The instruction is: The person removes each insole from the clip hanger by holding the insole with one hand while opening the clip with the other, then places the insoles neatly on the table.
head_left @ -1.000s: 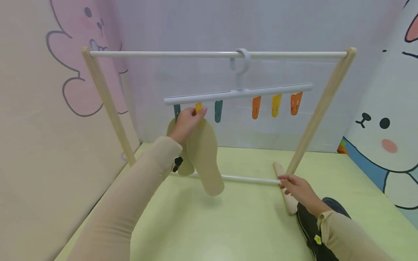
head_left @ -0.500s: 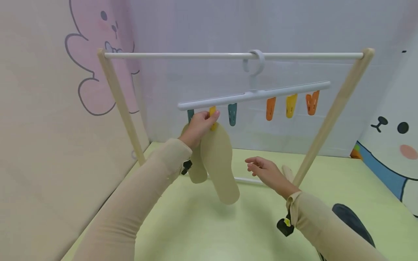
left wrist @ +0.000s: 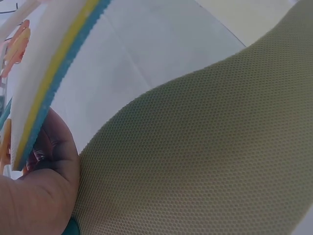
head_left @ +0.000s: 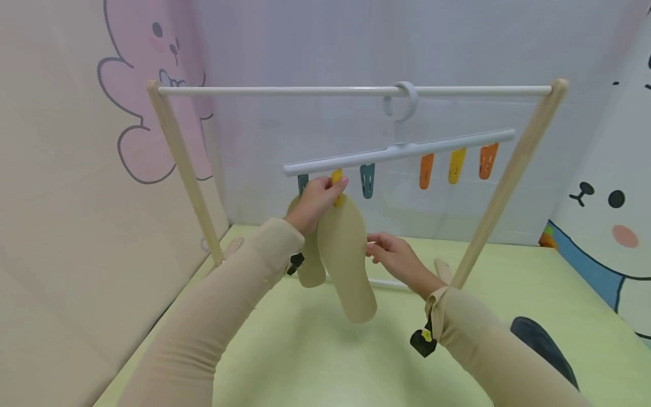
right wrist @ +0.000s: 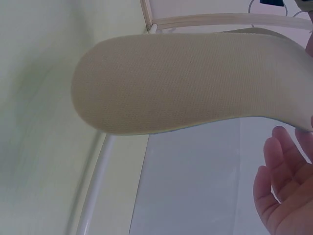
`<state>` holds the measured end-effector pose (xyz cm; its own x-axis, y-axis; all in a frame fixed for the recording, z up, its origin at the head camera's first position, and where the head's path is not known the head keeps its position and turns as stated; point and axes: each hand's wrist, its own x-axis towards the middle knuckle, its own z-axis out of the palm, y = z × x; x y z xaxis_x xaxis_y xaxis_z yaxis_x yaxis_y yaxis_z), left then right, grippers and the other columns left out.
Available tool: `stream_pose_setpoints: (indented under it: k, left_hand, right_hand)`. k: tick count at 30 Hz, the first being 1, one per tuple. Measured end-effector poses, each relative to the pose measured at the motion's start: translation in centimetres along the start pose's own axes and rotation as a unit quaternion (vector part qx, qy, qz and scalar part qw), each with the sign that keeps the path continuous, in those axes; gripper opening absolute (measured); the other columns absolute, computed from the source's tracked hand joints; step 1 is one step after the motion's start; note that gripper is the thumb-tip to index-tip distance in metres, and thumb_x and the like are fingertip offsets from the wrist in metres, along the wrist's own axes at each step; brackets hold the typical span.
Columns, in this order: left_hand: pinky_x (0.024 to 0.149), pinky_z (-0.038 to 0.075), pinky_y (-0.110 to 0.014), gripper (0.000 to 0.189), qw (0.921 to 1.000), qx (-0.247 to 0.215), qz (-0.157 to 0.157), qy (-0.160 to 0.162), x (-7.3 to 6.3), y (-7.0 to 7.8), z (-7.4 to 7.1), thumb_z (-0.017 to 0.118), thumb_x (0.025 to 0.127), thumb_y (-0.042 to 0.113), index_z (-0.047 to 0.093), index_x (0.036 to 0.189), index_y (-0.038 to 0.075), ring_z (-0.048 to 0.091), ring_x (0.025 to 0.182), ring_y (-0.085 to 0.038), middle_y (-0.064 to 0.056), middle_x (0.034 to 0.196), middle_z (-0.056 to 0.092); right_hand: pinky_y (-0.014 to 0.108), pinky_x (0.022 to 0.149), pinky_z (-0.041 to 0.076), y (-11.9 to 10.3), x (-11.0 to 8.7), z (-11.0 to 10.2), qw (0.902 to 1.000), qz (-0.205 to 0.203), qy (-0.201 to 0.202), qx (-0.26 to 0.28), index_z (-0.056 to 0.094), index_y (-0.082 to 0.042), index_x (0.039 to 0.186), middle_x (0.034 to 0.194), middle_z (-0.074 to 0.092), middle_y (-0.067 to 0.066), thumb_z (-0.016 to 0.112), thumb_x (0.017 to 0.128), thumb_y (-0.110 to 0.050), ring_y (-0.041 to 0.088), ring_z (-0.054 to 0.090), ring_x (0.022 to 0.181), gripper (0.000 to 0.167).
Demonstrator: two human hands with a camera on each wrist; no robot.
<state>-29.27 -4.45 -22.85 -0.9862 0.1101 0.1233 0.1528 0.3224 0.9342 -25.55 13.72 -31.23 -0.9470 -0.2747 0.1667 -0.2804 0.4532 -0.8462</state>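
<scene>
Two beige insoles hang side by side below a white clip hanger (head_left: 351, 161). My left hand (head_left: 317, 200) pinches a yellow clip (head_left: 338, 198) at the top of the front insole (head_left: 348, 265). In the left wrist view my left hand (left wrist: 44, 181) lies between the insoles, and the front one shows a white, yellow and blue edge. A dark green clip (head_left: 303, 182) sits at the top of the rear insole (head_left: 311, 265). My right hand (head_left: 396, 257) is at the front insole's right edge, fingers loosely bent; in the right wrist view its fingertips are right under that edge.
The hanger hooks over the top bar (head_left: 280, 91) of a wooden rack and slopes down to the left. Another green clip (head_left: 367, 181), two orange clips and a yellow one hang from it. A dark shoe (head_left: 541, 347) lies at the right on the pale green surface.
My right hand has moved left from the rack's lower right corner to the front insole's edge. The left hand keeps its pinch. The hanger tilts more, its left end lower.
</scene>
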Motion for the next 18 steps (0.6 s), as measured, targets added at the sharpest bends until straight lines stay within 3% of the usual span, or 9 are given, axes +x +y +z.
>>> stream_pose_setpoints:
  k: [5, 11, 18]
  left_hand:
    - [0.077, 0.038, -0.030, 0.043, 0.9999, -0.005, 0.009, 0.000, -0.1, 0.1, -0.2, 0.050, 0.100, 0.035, 0.055, 0.115, -0.005, 0.045, 0.084, -0.020, -0.008, 0.095, 0.050]
    - [0.073, 0.037, -0.028, 0.040, 0.9998, -0.013, 0.013, -0.005, -0.2, -0.1, 0.3, 0.050, 0.100, 0.035, 0.054, 0.113, -0.004, 0.044, 0.081, -0.019, -0.006, 0.091, 0.048]
    - [0.076, 0.038, -0.027, 0.039, 0.9994, -0.032, 0.010, 0.001, -0.1, -0.1, 1.5, 0.051, 0.100, 0.033, 0.055, 0.113, -0.004, 0.045, 0.084, -0.018, -0.007, 0.094, 0.050]
  right_hand:
    - [0.041, 0.083, 0.046, -0.7, 1.0, 0.3, 0.9997, -0.002, 0.000, 0.024, 0.060, 0.005, 0.118, 0.100, 0.066, 0.013, 0.049, 0.099, -0.015, 0.025, 0.060, 0.087, 0.029]
    - [0.033, 0.077, 0.044, -1.8, 1.9, 0.5, 0.9979, 0.014, 0.007, 0.063, 0.060, 0.004, 0.115, 0.100, 0.065, 0.011, 0.049, 0.097, -0.015, 0.022, 0.055, 0.090, 0.029]
    - [0.037, 0.087, 0.040, -3.4, 3.0, 0.4, 0.9932, 0.038, 0.049, 0.098, 0.057, 0.004, 0.112, 0.101, 0.061, 0.011, 0.051, 0.098, -0.021, 0.022, 0.052, 0.095, 0.030]
